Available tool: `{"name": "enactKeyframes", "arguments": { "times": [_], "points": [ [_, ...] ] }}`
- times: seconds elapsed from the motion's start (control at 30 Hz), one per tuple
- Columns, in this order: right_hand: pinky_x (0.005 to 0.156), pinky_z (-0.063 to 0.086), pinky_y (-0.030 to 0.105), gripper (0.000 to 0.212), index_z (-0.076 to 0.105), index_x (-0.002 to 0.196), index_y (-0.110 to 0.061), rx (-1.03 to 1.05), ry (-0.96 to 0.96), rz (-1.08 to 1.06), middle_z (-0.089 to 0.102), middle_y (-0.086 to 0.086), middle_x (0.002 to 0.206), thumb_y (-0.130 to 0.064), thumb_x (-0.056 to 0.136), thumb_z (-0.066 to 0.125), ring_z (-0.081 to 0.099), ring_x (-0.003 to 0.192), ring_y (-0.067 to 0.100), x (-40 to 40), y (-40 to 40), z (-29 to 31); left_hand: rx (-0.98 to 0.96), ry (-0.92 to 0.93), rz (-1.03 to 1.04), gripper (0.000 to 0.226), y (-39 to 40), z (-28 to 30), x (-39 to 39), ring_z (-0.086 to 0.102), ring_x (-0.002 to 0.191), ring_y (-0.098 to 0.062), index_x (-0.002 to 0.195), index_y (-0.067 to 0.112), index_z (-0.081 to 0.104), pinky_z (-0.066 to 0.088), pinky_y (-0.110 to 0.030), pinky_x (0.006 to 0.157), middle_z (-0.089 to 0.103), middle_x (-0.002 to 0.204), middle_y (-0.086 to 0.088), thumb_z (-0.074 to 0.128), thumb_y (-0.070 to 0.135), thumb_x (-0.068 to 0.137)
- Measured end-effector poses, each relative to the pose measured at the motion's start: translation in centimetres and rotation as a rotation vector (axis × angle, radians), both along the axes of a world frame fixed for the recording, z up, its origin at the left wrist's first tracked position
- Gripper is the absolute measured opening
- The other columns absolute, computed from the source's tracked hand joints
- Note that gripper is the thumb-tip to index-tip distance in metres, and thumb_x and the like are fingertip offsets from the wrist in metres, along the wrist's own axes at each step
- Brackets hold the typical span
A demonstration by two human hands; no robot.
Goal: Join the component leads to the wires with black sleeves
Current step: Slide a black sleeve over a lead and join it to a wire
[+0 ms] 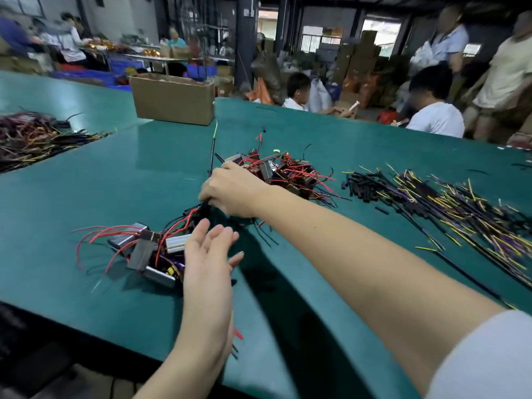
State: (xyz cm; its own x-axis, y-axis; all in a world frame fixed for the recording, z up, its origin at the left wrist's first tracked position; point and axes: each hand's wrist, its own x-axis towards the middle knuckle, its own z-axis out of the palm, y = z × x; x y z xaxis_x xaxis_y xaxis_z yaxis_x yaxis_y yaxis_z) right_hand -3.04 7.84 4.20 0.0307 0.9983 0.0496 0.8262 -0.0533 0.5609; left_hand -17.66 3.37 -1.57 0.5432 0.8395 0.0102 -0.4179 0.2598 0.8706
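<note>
The right hand (230, 194) reaches across the green-covered desk (86, 174), its fingers (207, 189) curled and pinching a thin black sleeved wire (212, 156) that rises away from the hand toward the far side of the desk. The left hand (208, 254) hovers with relaxed, straight fingers, holding nothing, just beside the near cluster of grey block-shaped components with red leads (144, 246). A second heap of similar components with red leads (288, 171) lies directly behind the right hand. The loose pile of black-sleeved wires with yellow and purple ends (431, 203) lies well apart to the right. Risk 1: the pinched wire sits among tangled red leads, so lifting it may drag neighbouring components across the desk. Risk 2: the pinch is at one end only, so the sleeve may slide off the conductor. Risk 3: with the left hand not yet steadying a component, a lead may flex away during joining.
</note>
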Motion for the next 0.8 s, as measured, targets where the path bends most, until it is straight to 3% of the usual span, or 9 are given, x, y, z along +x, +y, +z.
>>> {"name": "enactKeyframes", "arguments": {
  "times": [0.13, 0.2, 0.27, 0.37, 0.43, 0.5, 0.57, 0.67, 0.8],
  "points": [
    [0.111, 0.014, 0.042, 0.047, 0.036, 0.143, -0.034, 0.009, 0.074, -0.023, 0.038, -0.006, 0.149, -0.032, 0.096, 0.041, 0.035, 0.134, 0.019, 0.8, -1.2, -0.8, -0.050, 0.035, -0.020, 0.036, -0.7, 1.6, 1.2, 0.053, 0.120, -0.016, 0.130, 0.019, 0.043, 0.044, -0.027, 0.084, 0.054, 0.125, 0.002, 0.050, 0.014, 0.096],
    [0.111, 0.009, 0.044, 0.048, 0.039, 0.141, -0.034, 0.150, 0.174, 0.001, 0.036, -0.003, 0.150, -0.038, 0.094, 0.047, 0.029, 0.137, 0.020, 1.2, -2.4, 0.0, -0.057, 0.046, -0.013, 0.035, -1.2, 2.4, 1.9, 0.049, 0.125, -0.016, 0.129, 0.020, 0.041, 0.043, -0.029, 0.094, 0.049, 0.134, -0.003, 0.050, 0.013, 0.096],
    [0.106, 0.012, 0.039, 0.041, 0.052, 0.133, -0.030, 0.409, 0.323, 0.016, 0.047, -0.002, 0.140, -0.039, 0.093, 0.052, 0.035, 0.133, 0.019, 2.1, -4.0, 1.0, -0.053, 0.039, -0.009, 0.035, -2.1, 3.3, 2.8, 0.047, 0.125, -0.014, 0.128, 0.021, 0.040, 0.039, -0.031, 0.105, 0.047, 0.136, -0.005, 0.049, 0.013, 0.096],
    [0.098, 0.020, 0.033, 0.032, 0.060, 0.123, -0.026, 0.716, 0.495, -0.193, 0.058, -0.003, 0.125, -0.033, 0.092, 0.054, 0.042, 0.125, 0.018, 4.5, -6.8, 2.7, -0.050, 0.018, -0.017, 0.042, -3.8, 4.5, 4.9, 0.052, 0.103, -0.003, 0.135, 0.015, 0.038, 0.039, -0.020, 0.094, 0.046, 0.135, -0.007, 0.050, 0.011, 0.095],
    [0.103, 0.028, 0.035, 0.028, 0.063, 0.118, -0.024, 0.797, 0.652, -0.384, 0.061, -0.003, 0.122, -0.030, 0.092, 0.054, 0.047, 0.121, 0.020, 6.2, -8.6, 3.4, -0.050, 0.006, -0.013, 0.040, -4.9, 4.9, 6.5, 0.051, 0.094, -0.001, 0.132, 0.016, 0.039, 0.039, -0.016, 0.087, 0.045, 0.135, -0.008, 0.051, 0.010, 0.094],
    [0.104, 0.035, 0.042, 0.024, 0.068, 0.110, -0.020, 0.803, 0.818, -0.445, 0.067, -0.002, 0.114, -0.026, 0.092, 0.056, 0.054, 0.114, 0.020, 7.0, -9.9, 3.5, -0.061, -0.011, 0.017, 0.033, -5.5, 4.9, 7.9, 0.049, 0.090, 0.005, 0.124, 0.020, 0.040, 0.038, -0.007, 0.077, 0.045, 0.133, -0.009, 0.050, 0.009, 0.094],
    [0.100, 0.040, 0.042, 0.021, 0.072, 0.104, -0.016, 0.738, 0.857, -0.406, 0.071, -0.001, 0.106, -0.025, 0.091, 0.058, 0.059, 0.107, 0.018, 6.7, -10.4, 3.4, -0.087, -0.015, 0.085, 0.031, -5.3, 4.6, 9.0, 0.049, 0.088, 0.004, 0.122, 0.018, 0.042, 0.038, -0.002, 0.071, 0.045, 0.132, -0.012, 0.049, 0.005, 0.094],
    [0.095, 0.044, 0.040, 0.020, 0.073, 0.101, -0.013, 0.627, 0.833, -0.281, 0.073, 0.000, 0.102, -0.026, 0.090, 0.061, 0.063, 0.101, 0.017, 5.3, -8.9, 3.2, -0.115, 0.009, 0.173, 0.031, -3.9, 3.6, 9.6, 0.050, 0.095, -0.012, 0.124, 0.009, 0.044, 0.042, -0.013, 0.081, 0.048, 0.129, -0.018, 0.046, 0.002, 0.093],
    [0.097, 0.042, 0.041, 0.028, 0.072, 0.100, -0.015, 0.531, 0.786, -0.263, 0.072, 0.000, 0.102, -0.037, 0.091, 0.058, 0.061, 0.101, 0.021, 3.7, -4.4, 3.1, -0.079, 0.035, 0.271, 0.022, -1.8, 2.0, 8.9, 0.053, 0.094, -0.018, 0.111, 0.012, 0.046, 0.043, -0.022, 0.083, 0.054, 0.109, -0.010, 0.043, 0.000, 0.093]
  ]
}}
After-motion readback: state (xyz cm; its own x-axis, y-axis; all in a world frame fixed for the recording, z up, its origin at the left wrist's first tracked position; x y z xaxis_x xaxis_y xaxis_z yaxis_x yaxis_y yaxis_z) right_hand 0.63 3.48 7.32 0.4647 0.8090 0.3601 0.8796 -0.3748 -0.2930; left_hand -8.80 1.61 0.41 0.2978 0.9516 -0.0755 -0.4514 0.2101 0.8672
